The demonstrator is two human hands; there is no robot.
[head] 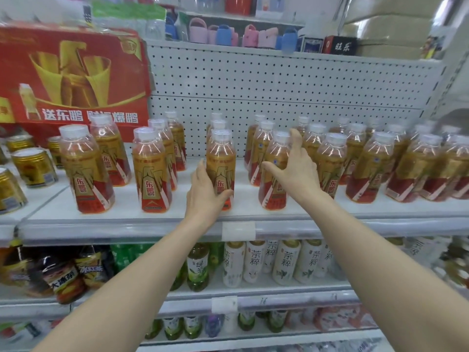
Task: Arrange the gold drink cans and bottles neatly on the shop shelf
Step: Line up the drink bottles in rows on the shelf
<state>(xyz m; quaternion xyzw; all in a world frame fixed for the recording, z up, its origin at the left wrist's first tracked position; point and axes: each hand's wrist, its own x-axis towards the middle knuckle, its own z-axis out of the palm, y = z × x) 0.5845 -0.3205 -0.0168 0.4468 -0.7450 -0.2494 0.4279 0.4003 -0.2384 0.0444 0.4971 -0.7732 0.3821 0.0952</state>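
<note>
On the white shelf (127, 199) the gold bottles (330, 163) with white caps stand upright in loose rows running front to back, and they're packed tighter over on the right. Way off on the left end sit the gold cans (34, 166), upright too, just below a big red carton (73, 77) that stands in front of the pegboard back (279, 80).

The person's left hand (205, 189) holds the front bottle (220, 161) of the middle row down low. The thumb curls across the red bottom of the label, and the other fingers are pressed together up the bottle's left side. That bottle stands upright near the front edge of the shelf, roughly level with the other front ones.

The right hand (291, 171) is wide open, fingers spread, thumb sticking out to the left, palm facing the next bottle (271, 196) over. Honestly can't tell if it's touching that one or just hovering in front of it.

One level down there are pale tea bottles (258, 260), a green bottle (198, 268) and darker drinks (61, 280) further left. A blank tag holder (238, 231) sits on the shelf's front rim between the two forearms.
</note>
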